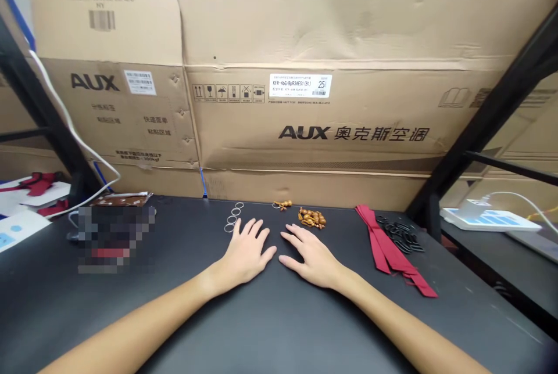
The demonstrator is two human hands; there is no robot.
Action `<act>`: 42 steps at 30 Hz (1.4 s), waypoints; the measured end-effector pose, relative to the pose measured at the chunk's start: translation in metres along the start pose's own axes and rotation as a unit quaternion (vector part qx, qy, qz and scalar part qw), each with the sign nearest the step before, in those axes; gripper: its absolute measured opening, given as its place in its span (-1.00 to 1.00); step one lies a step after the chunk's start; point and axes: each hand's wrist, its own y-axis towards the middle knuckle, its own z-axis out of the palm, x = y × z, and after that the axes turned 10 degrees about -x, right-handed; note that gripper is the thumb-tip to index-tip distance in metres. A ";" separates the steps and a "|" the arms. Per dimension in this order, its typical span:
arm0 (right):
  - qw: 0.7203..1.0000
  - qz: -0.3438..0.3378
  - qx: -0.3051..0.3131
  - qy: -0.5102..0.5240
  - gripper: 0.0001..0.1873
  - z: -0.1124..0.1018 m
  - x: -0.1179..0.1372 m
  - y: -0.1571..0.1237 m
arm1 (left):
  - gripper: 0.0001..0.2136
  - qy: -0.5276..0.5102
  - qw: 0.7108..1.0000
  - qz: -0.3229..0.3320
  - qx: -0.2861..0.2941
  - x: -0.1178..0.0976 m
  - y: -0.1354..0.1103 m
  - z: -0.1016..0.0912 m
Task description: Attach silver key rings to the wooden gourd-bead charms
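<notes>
Head view: left hand (pixel 248 251) perhaps touches ring (pixel 229 231).

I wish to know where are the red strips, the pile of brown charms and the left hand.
Red strips (pixel 386 247): head view, middle of their length.
Pile of brown charms (pixel 311 218): head view, centre of the pile.
Left hand (pixel 246 250): head view, back of the hand.

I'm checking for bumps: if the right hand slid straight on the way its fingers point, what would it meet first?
Most likely the left hand, which lies just across a small gap from the right hand; their exact heights above the table are hard to judge.
</notes>
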 end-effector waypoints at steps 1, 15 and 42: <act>1.000 -0.001 -0.004 0.001 -0.35 0.000 0.000 0.000 | -0.55 0.017 1.000 -0.014 -0.005 -0.001 0.000 0.000; 0.999 -0.013 -0.033 0.011 -0.41 0.002 -0.003 -0.002 | -0.70 -0.088 0.994 0.060 -0.007 0.000 0.002 -0.005; 0.975 0.060 -0.186 -0.101 -0.80 0.004 -0.032 0.005 | -0.83 -0.120 0.990 0.074 -0.014 0.002 0.007 -0.003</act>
